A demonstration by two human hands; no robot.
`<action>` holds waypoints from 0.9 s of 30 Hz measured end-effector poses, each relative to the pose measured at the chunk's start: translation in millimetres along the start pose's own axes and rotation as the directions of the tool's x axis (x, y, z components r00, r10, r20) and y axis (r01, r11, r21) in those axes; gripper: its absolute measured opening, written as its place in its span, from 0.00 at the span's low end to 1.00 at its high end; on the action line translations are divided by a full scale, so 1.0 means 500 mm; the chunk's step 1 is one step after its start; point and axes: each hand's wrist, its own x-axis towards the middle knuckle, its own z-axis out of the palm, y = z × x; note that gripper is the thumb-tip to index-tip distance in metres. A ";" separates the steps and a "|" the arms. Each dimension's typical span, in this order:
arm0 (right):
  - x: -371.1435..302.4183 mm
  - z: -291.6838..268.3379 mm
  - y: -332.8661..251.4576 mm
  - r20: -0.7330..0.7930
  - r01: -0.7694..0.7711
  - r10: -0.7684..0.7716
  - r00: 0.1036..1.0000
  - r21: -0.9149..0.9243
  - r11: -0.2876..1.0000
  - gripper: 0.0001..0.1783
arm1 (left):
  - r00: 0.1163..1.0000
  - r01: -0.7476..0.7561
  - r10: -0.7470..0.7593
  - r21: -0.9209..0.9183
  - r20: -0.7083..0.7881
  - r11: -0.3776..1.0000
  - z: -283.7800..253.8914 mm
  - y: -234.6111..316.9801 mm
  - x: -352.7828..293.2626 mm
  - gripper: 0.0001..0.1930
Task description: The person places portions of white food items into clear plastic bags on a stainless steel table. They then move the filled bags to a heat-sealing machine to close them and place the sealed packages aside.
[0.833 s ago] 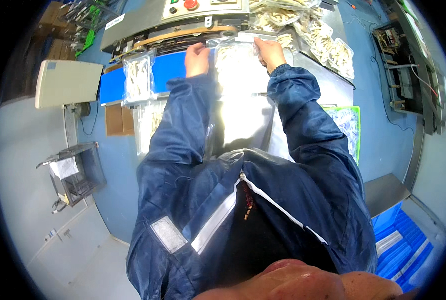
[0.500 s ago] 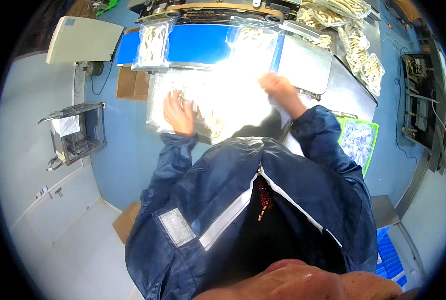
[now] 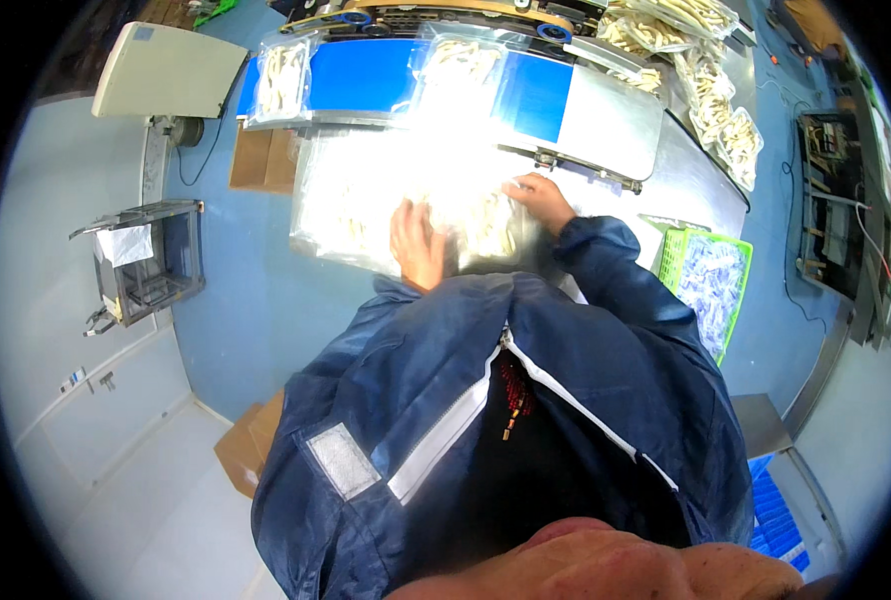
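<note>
My left hand [image 3: 420,246] lies with its fingers spread on clear bags of pale, finger-like pieces, at the near edge of the work surface. Just right of it is a clear bag [image 3: 488,228] filled with the same pale pieces. At that bag's upper right, my right hand [image 3: 544,200] has its fingers bent together on the plastic. More filled bags [image 3: 341,205] lie flat to the left, partly washed out by glare. Beyond my hands, a blue conveyor belt [image 3: 361,75] carries a filled bag [image 3: 283,80] at left and another bag [image 3: 461,70] near its middle.
A green basket [image 3: 674,258] of small pale-blue packets stands at right. Several filled bags [image 3: 711,100] are heaped at the far right. A metal plate [image 3: 611,125] adjoins the belt. A cardboard box [image 3: 261,160] and a metal frame stand [image 3: 151,260] are at left.
My left hand has moved right across the bags. My right hand has come down and left onto a filled bag. Both bags on the belt have shifted left.
</note>
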 end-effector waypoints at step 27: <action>0.010 -0.369 -0.281 -0.564 0.184 0.334 0.755 0.672 0.718 0.10 | 0.711 0.700 -0.178 -0.656 0.681 0.283 0.272 0.347 0.550 0.10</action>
